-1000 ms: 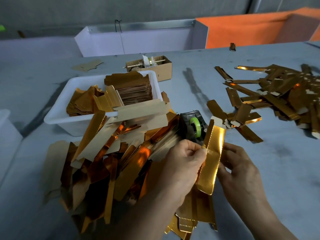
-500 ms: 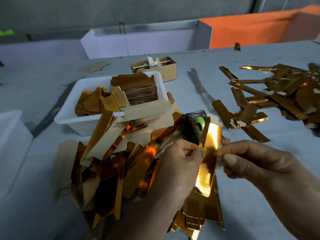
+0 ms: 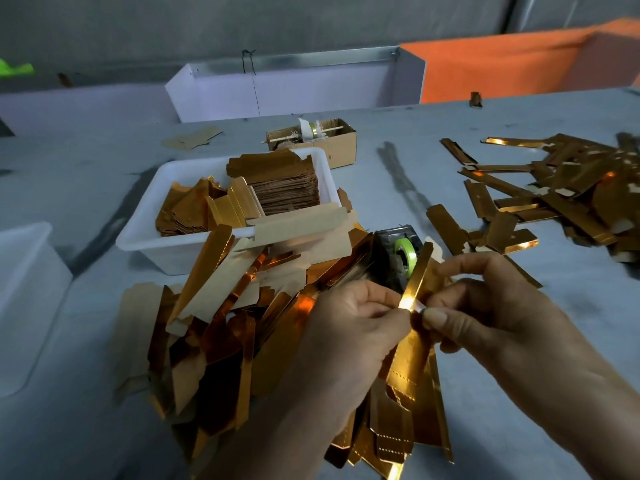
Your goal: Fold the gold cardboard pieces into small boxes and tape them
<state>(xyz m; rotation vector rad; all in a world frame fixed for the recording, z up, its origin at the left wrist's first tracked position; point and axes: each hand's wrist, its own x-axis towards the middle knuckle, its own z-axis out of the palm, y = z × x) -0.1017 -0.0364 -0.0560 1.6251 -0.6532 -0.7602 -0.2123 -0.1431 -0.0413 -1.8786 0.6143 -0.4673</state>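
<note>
A long gold cardboard piece point(image 3: 417, 271) stands nearly upright between my hands, seen edge-on and folded narrow. My left hand point(image 3: 349, 327) pinches its left side near the middle. My right hand point(image 3: 485, 306) pinches its right side with thumb and fingers, where a small clear strip of tape shows. Just behind it sits a black tape dispenser point(image 3: 391, 251) with a green roll point(image 3: 403, 252). A loose heap of flat gold pieces point(image 3: 235, 327) lies under and left of my left hand.
A white tub point(image 3: 145, 237) behind the heap holds stacked gold and brown blanks. Folded gold boxes point(image 3: 554, 202) are spread at the right. A small cardboard box point(image 3: 336, 143) with a tape spool stands farther back. Another white tub point(image 3: 24, 289) is at the left edge.
The gold piece has turned from showing its broad shiny face to edge-on and narrower. My right hand came up from behind it and now pinches its right side at mid height.
</note>
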